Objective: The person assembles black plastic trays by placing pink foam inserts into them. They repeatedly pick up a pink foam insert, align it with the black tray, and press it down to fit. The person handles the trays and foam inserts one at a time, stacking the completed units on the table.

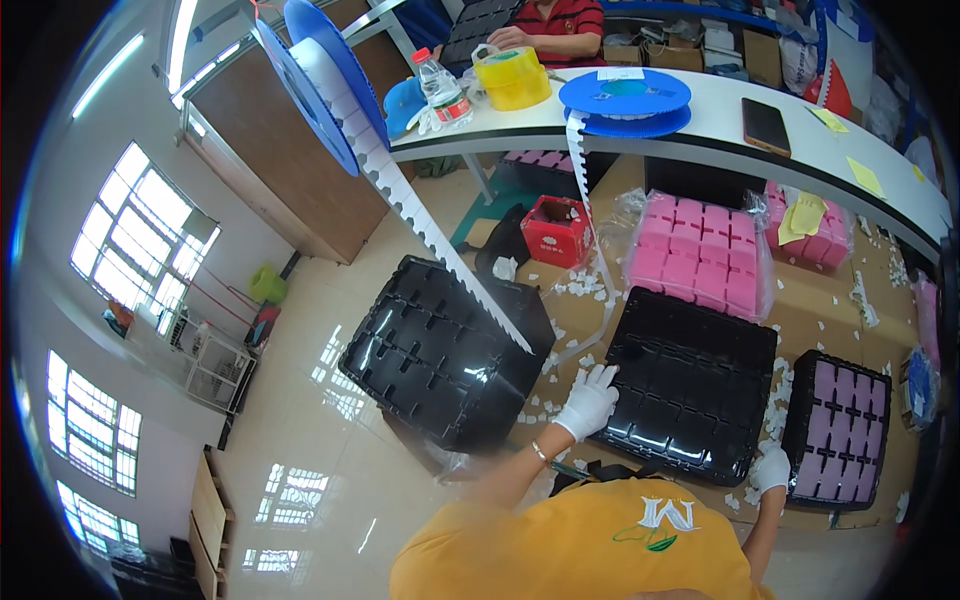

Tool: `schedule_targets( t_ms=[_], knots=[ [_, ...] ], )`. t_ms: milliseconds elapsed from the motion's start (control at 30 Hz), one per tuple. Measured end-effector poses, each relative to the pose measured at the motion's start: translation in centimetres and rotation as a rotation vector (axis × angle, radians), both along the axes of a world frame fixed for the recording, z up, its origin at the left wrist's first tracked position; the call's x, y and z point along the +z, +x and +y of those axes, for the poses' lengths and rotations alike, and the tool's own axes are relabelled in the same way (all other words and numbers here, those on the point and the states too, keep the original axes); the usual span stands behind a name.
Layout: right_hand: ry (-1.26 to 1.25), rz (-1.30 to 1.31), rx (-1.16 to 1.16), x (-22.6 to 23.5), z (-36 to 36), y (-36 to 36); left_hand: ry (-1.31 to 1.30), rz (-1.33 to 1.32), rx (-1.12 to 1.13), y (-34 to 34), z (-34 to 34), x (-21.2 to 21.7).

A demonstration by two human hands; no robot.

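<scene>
A stack of black plastic trays (690, 385) with moulded slots lies in front of me. My left hand (590, 400), in a white glove, rests at its left edge with fingers stretched and slightly apart. At its near right corner is my right hand (770, 468), also gloved; its fingers are too small and partly hidden to read. Just right of that hand stands a black tray with purple foam blocks (848, 430). To the left, another stack of black trays (450, 350) sits tilted under a hanging white notched strip (430, 235).
Blue reels (625, 100) carry the notched strip above. Pink foam blocks (695, 250) in clear wrap and a red box (556, 232) lie beyond, among white scraps. The white shelf (690, 90) holds yellow tape rolls (512, 78), a bottle (440, 88) and a phone (765, 125). A person (560, 30) sits opposite.
</scene>
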State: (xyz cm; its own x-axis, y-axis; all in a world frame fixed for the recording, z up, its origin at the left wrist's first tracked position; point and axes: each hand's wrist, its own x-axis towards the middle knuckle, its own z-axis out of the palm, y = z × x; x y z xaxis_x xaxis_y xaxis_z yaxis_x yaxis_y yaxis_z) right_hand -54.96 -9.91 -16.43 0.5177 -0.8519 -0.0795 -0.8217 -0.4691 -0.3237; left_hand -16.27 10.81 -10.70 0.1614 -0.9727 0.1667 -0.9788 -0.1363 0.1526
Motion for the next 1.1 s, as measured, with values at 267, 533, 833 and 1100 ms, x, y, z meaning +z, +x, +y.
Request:
schedule_targets(
  t_ms=[267, 533, 833, 1100],
  knots=[
    [-0.023, 0.097, -0.019, -1.5, -0.8, -2.1, 0.007, -0.009, -0.066, 0.2, -1.9, 0.6],
    [0.213, 0.078, -0.101, -0.9, 0.5, -1.6, -0.070, 0.034, -0.107, 0.0, -0.9, 1.2],
    [0.053, -0.141, -0.035, 3.6, 1.9, -4.4, -0.097, -0.134, 0.241, 0.5, 6.3, 3.6],
    [-0.257, -0.441, 0.002, 6.3, -5.4, 6.2, -0.248, 0.118, 0.298, 3.2, 0.8, 2.1]
  ],
)
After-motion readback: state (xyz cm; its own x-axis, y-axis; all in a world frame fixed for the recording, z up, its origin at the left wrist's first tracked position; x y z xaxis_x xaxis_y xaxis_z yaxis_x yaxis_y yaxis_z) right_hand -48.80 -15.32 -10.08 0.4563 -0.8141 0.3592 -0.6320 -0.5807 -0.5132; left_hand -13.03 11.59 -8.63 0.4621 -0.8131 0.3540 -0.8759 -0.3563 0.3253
